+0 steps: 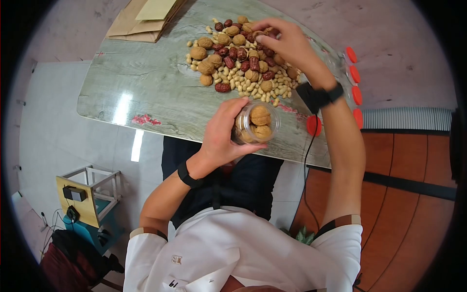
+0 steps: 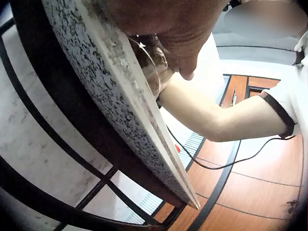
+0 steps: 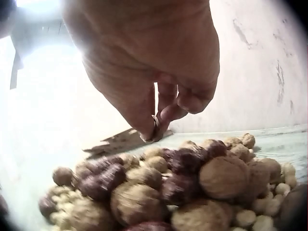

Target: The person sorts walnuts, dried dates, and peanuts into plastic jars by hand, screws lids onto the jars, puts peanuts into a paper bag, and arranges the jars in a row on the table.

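Note:
My left hand grips a clear plastic jar by its side near the table's front edge, thumb and fingers around it. Several walnuts show inside through the open mouth. In the left wrist view, the fingers largely hide the jar. My right hand reaches over the far side of a heap of walnuts, red dates and peanuts. Seen from the right wrist, thumb and fingertips come together just above the heap; I cannot tell whether something sits between them.
Brown paper bags lie at the far left of the table. Along the right edge stand several jars with red lids, and another red lid is nearer. A black cable hangs from the right wrist.

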Available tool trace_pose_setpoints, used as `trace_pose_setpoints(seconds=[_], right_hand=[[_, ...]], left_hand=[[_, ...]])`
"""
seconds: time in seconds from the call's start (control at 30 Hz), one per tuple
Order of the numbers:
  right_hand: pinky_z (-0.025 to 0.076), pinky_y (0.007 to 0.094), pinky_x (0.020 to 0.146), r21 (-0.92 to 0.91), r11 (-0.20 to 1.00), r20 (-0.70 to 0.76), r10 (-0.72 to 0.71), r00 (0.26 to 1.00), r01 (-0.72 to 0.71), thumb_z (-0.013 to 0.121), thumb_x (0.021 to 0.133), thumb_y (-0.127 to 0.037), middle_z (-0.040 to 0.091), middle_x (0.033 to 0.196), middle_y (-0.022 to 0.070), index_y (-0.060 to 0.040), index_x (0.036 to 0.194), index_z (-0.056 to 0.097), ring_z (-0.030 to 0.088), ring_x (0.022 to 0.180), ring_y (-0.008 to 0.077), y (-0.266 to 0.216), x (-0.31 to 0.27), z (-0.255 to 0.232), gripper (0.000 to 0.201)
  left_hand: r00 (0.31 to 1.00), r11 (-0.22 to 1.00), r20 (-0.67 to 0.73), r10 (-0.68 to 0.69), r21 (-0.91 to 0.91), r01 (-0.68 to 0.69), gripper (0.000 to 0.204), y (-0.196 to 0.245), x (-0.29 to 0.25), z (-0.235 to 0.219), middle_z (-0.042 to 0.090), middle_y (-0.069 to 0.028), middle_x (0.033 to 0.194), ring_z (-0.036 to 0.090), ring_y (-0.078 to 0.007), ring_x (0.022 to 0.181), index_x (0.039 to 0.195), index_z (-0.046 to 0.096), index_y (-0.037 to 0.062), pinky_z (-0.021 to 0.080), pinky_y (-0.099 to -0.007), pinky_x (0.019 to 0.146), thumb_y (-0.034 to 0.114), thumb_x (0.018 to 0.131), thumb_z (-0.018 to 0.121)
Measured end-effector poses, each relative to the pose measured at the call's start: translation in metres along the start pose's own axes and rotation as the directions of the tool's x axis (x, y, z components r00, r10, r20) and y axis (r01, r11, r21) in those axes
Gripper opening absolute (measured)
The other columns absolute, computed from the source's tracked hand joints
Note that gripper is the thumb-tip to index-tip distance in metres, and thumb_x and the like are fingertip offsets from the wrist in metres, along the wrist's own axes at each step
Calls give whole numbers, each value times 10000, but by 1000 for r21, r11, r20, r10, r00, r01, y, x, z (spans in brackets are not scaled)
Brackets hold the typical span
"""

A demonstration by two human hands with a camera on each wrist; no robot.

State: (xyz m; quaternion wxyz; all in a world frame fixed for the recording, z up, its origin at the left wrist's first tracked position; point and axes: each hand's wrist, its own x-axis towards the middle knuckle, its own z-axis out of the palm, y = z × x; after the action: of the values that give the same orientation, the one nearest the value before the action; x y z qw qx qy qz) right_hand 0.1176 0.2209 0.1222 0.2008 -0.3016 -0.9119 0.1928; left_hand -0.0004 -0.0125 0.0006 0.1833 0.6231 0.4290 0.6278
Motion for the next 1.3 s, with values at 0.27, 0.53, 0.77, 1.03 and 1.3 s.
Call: trace_pose_setpoints(seconds=[0.27,0.53,0.77,1.03,1.3], right_hand=[[559,309,675,84,911,-47,-401,915,403,744,822,-16,700,1020,61,-62,1012,680,691,832,216,-102,-109,-26,206],[573,370,712,-96,821,59,-559,827,562,751,741,-92,673,1024,78,-68,965,670,688,873,266,-105,-125,-13,239],[534,390,784,-167,828,140,-518,844,536,746,748,-131,683,1068,12,-94,1019,706,659,962,232,-107,-134,-23,276],[544,397,833,-19,935,-39,-355,934,355,694,767,5,726,1091,35,-73,1057,730,657,942,294,-92,-122,-39,303],[544,411,798,-168,890,59,-420,906,423,713,649,-13,694,1114,33,-57,1052,707,646,970,290,-101,-144,-25,405]], left_hand=[[999,998,27,-29,-49,30,1027,5,2,-2,616,-192,1332,634,-394,1176,1446,488,35,534,-442,989,315,606,1010],[1000,1000,16,1,-21,0,1027,2,2,-1,625,-188,1319,630,-384,1184,1450,487,33,536,-447,991,308,609,1008],[1000,1000,8,13,-17,-13,1025,4,3,0,624,-197,1307,635,-388,1172,1445,488,26,541,-447,986,306,608,1007],[1000,1000,22,-4,-11,4,1042,0,1,1,604,-209,1326,631,-387,1179,1433,490,13,539,-446,991,320,589,1018],[999,1000,32,8,1,-8,1044,4,2,0,599,-211,1327,624,-390,1181,1439,479,3,539,-443,989,304,596,1017]])
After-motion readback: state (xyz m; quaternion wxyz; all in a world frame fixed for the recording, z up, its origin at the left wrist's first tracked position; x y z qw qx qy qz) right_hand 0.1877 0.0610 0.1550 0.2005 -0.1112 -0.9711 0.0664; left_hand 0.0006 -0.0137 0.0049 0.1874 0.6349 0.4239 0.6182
